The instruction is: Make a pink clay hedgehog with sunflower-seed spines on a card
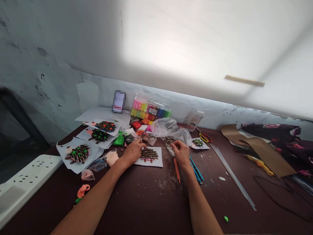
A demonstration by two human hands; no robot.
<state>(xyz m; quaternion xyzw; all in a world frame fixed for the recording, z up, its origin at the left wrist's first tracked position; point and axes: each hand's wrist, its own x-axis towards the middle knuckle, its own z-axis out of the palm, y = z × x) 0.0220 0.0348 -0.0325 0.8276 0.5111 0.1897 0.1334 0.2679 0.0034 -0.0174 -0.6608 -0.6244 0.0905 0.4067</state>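
Clay hedgehog [149,154] bristling with striped seeds; left hand [133,151] just beside it.

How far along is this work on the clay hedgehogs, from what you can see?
Three clay hedgehogs on the left look finished, with coloured dots on their spines. In hand is a hedgehog with striped spines but no dots, between the left hand and the right hand, which touches a plastic bag. Apparently remaining: its dots.
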